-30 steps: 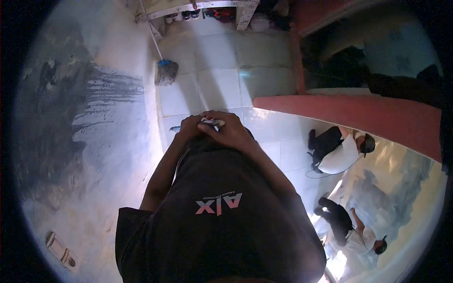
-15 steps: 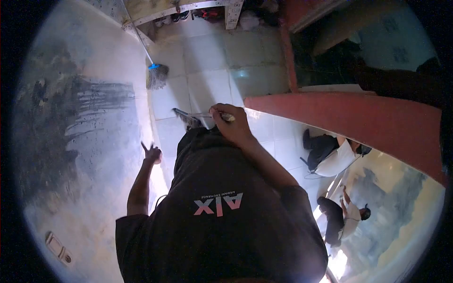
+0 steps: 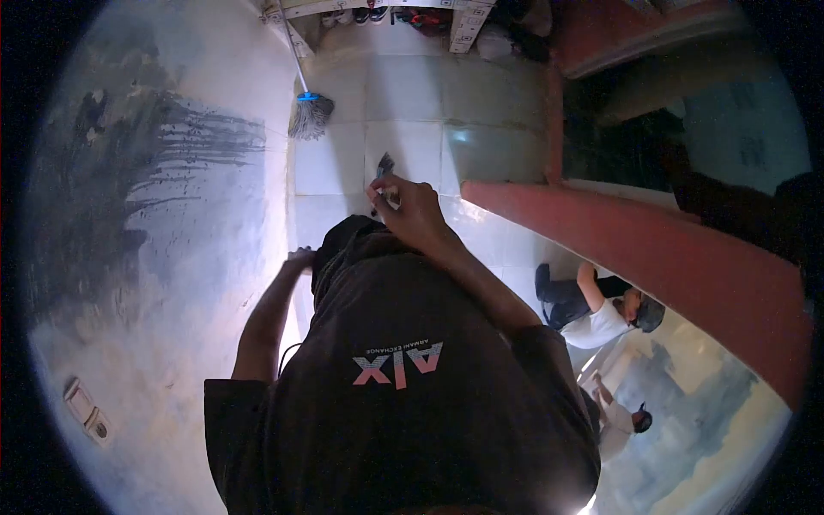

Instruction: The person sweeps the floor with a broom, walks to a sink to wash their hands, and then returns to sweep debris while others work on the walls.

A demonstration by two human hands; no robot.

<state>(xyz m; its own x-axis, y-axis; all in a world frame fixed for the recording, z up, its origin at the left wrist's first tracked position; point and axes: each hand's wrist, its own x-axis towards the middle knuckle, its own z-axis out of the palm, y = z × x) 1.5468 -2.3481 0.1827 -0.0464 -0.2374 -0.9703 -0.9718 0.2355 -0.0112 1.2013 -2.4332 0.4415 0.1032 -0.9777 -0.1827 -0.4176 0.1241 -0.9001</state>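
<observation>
My right hand [image 3: 412, 210] is closed around a paintbrush [image 3: 385, 163] in front of my waist. The brush's dark, splayed bristles point forward over the tiled floor, and my fingers cover most of its handle. Down at my left side, my left hand [image 3: 302, 256] is close against my dark clothing; its fingers are mostly hidden. Beside that hand rises a wall [image 3: 197, 223] painted in cloudy blue, white and grey, with dark streaked brushwork across it.
A mop [image 3: 311, 116] with a blue collar leans at the wall's far end. Shoes [image 3: 369, 15] sit under a patterned shelf [image 3: 471, 27]. To my right runs a red ledge [image 3: 635, 245]; beyond it are two people, one nearer [image 3: 592, 326] and one farther [image 3: 616, 429].
The paintbrush has swung from pointing left to pointing forward. My left hand, earlier out by the wall with fingers spread, has come in to my side. The nearer person has shifted posture.
</observation>
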